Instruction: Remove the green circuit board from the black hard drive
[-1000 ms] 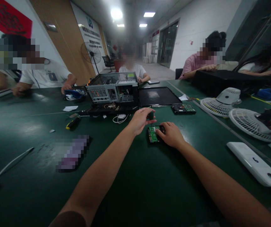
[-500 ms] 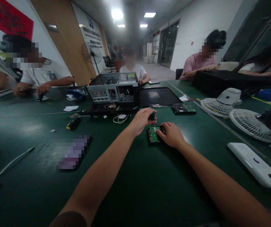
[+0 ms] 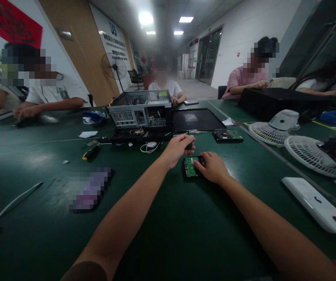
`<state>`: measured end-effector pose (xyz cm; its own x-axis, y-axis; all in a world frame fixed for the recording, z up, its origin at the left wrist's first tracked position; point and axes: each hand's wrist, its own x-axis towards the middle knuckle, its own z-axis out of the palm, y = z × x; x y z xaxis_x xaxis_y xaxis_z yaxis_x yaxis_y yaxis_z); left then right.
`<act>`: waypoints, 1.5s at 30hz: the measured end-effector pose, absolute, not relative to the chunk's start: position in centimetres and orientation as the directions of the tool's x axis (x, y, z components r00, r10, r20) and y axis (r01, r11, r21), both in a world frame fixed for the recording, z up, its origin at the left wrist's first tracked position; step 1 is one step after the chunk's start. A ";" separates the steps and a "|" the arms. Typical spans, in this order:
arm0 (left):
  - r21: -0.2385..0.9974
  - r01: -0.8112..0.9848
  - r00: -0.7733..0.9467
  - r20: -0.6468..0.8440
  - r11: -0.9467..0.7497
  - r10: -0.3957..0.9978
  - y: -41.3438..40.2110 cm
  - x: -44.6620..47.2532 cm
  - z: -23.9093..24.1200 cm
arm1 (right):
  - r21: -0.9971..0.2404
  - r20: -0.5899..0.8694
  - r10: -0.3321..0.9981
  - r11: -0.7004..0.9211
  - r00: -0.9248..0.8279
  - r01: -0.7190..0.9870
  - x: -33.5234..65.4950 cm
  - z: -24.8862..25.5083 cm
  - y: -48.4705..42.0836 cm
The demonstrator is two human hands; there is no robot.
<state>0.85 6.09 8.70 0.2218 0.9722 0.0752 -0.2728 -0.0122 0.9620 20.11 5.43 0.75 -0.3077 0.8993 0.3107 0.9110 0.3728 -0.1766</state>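
A hard drive (image 3: 189, 170) lies on the green table with its green circuit board facing up. My left hand (image 3: 177, 150) is closed around the dark handle of a screwdriver (image 3: 189, 146), held upright above the drive's far left part. The thin shaft points down at the board; its tip is too small to make out. My right hand (image 3: 214, 167) rests over the drive's right side, thumb on the board and fingers along the far edge, gripping it against the table.
Beyond my hands stands an opened computer case (image 3: 141, 113), with a black side panel (image 3: 197, 119) beside it. A second hard drive (image 3: 228, 135) lies right of it. A yellow-black screwdriver (image 3: 91, 152) and a blurred purple item (image 3: 92, 189) are left; white fan parts (image 3: 273, 127) and a white casing (image 3: 317, 203) are right.
My hands stay on the screwdriver and hard drive, with only a slight shift of the left fingers on the handle. At the far left, a co-worker's hands have drawn together.
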 end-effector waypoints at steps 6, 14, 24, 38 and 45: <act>0.958 -0.287 0.191 0.056 0.001 0.980 6.1 0.8 8.6 | -0.182 0.298 0.907 0.360 -0.297 0.915 20.1 0.9 5.3; 0.954 -0.296 0.188 0.104 -0.045 0.977 6.2 0.9 8.3 | -0.178 0.304 0.904 0.364 -0.301 0.914 20.1 0.8 5.4; 0.948 -0.314 0.167 0.012 0.041 0.986 5.7 1.0 9.1 | -0.190 0.306 0.904 0.366 -0.299 0.911 20.1 0.7 5.4; 0.954 -0.301 0.190 0.073 -0.013 0.979 5.6 0.9 9.3 | -0.187 0.310 0.903 0.365 -0.297 0.912 20.1 0.7 5.4; 0.933 -0.359 0.235 0.053 0.036 0.971 5.8 0.8 9.1 | -0.188 0.319 0.898 0.373 -0.303 0.909 20.2 0.4 5.5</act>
<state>0.84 5.80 9.15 0.2351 0.9706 0.0526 -0.3589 0.0364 0.9327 20.20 5.51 0.44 -0.3025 0.8983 0.3187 0.9086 0.3728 -0.1882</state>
